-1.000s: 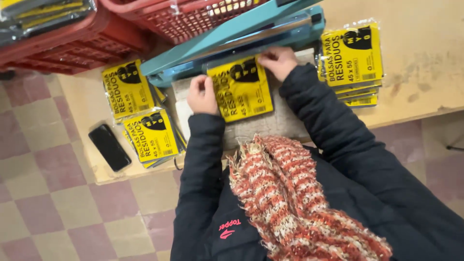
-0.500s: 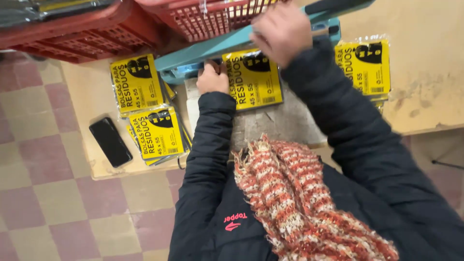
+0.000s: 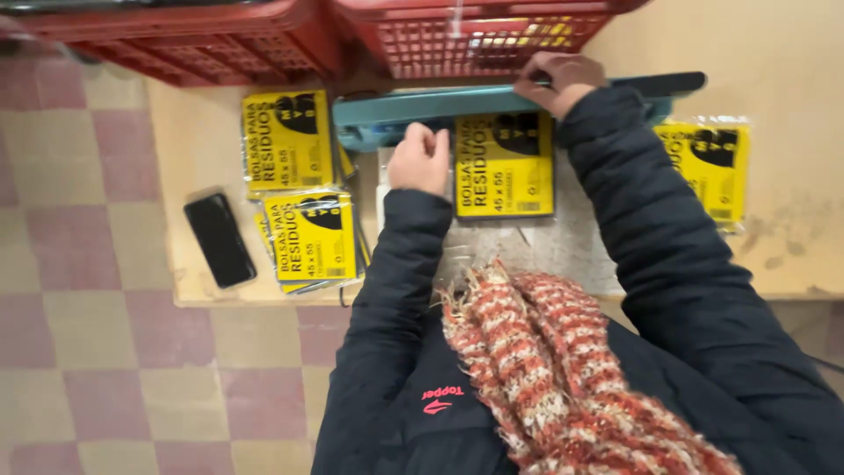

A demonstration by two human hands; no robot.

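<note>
Right hand (image 3: 563, 81) gripped the teal sealer arm (image 3: 440, 104), pressed down over the top edge of a yellow bag packet (image 3: 504, 164). Left hand (image 3: 420, 160) closed, touching the packet's left edge on the table (image 3: 202, 149). Sealed packets (image 3: 299, 189) and phone (image 3: 220, 239) lay left; red crates (image 3: 220, 44) behind.

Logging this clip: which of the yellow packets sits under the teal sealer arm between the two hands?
The middle yellow packet, its top edge under the teal sealer arm, between the left hand and right hand. The other packets lie off to the sides, untouched.
</note>
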